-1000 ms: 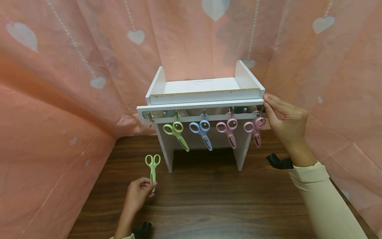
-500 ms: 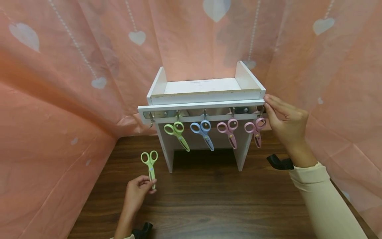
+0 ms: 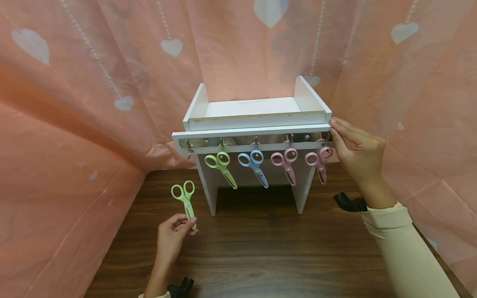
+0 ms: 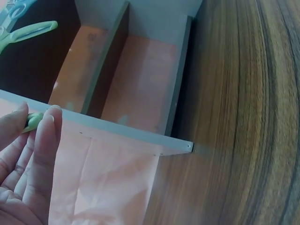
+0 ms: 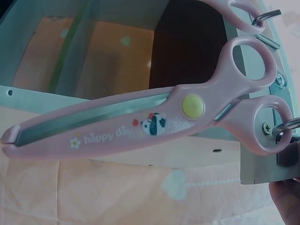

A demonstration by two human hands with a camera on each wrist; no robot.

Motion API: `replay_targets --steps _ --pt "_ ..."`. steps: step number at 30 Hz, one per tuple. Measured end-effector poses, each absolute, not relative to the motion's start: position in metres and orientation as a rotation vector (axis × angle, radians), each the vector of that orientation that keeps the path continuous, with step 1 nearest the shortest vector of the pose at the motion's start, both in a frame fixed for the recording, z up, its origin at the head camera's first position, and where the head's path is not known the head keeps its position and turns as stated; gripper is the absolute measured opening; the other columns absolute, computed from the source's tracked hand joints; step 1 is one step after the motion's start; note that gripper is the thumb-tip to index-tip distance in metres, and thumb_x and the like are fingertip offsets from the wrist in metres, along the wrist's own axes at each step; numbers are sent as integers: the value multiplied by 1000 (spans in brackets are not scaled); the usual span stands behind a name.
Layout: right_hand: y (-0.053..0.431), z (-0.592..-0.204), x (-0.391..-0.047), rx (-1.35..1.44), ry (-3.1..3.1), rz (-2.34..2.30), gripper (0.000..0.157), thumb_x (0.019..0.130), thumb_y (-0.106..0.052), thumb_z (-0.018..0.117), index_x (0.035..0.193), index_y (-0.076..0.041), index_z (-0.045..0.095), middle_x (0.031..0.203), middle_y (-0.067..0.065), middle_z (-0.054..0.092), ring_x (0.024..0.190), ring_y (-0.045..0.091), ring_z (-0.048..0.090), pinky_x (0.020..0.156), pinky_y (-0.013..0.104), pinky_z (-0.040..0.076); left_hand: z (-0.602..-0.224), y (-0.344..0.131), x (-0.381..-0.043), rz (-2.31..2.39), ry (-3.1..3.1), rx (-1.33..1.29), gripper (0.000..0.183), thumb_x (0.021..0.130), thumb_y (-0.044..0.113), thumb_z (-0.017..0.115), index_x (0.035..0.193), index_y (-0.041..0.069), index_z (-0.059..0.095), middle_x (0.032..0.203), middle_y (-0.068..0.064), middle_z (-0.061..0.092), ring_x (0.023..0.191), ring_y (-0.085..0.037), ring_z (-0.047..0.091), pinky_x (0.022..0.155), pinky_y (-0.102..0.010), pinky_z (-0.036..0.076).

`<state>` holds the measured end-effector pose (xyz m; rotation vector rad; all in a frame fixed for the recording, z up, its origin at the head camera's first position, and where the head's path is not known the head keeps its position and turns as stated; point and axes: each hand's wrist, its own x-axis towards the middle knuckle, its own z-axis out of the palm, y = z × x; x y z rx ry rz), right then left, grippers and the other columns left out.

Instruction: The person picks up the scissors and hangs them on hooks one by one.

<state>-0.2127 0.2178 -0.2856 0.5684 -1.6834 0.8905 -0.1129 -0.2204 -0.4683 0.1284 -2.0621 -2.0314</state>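
Green scissors (image 3: 187,205) stand handles-up in my left hand (image 3: 173,236), whose thumb and fingers pinch them by the blade end. They are left of the white shelf unit (image 3: 257,121). My right hand (image 3: 359,151) holds the right end of the hook rail (image 3: 251,131) along the shelf's front. From the rail's hooks hang another pair of green scissors (image 3: 221,167), blue scissors (image 3: 253,165) and two pairs of pink scissors (image 3: 286,165). The leftmost hook (image 3: 189,150) carries nothing. Close up in the right wrist view is a pink pair (image 5: 187,112) with a panda print, one ring on a hook.
The shelf unit stands on a dark wood-grain surface (image 3: 275,252). A pink curtain (image 3: 238,49) with white hearts hangs behind and at both sides. Black straps (image 3: 350,202) sit at the wrists. Inner dividers (image 4: 108,61) show in the left wrist view.
My left hand has risen slightly, and the green scissors have moved up and tilted their handles leftward. My right hand stays on the rail's end.
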Motion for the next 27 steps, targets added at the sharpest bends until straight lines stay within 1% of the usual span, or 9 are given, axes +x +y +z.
replay_targets --steps 2,10,14,17,22,27 --pt "218 -285 -213 566 -1685 885 27 80 14 77 103 1 79 104 19 74 97 31 74 93 20 53 -466 -219 -112 -2027 -2050 119 21 88 4 79 97 -12 69 86 -31 70 68 -25 73 66 -38 62" --pt "218 -285 -212 558 -1684 877 26 80 14 77 103 1 79 104 18 74 99 28 74 93 19 53 -462 -216 -110 -2021 -2011 92 19 88 1 78 98 -12 69 86 -30 70 68 -25 74 66 -38 62" --pt "218 -285 -212 556 -1682 875 26 80 14 77 103 2 78 105 18 74 99 28 74 93 19 53 -461 -214 -110 -2006 -1997 54 17 88 2 78 97 -10 70 81 -20 73 68 -26 74 65 -38 62" --pt "219 -285 -213 556 -1686 871 26 80 13 77 103 1 78 105 18 74 99 29 74 93 18 52 -460 -213 -110 -1973 -1990 10 15 89 4 78 96 -8 71 79 -15 73 67 -26 74 65 -37 62" --pt "220 -287 -215 568 -1693 871 27 80 13 78 104 1 79 105 18 74 98 30 74 93 18 52 -458 -210 -108 -1932 -1992 -29 13 89 3 77 95 -7 71 80 -20 73 66 -23 74 64 -36 62" --pt "221 -288 -215 570 -1703 869 27 81 12 78 105 0 79 106 17 74 99 29 74 93 19 52 -455 -208 -107 -1928 -1971 -54 13 89 2 77 94 -8 71 80 -24 71 66 -23 74 64 -36 62"
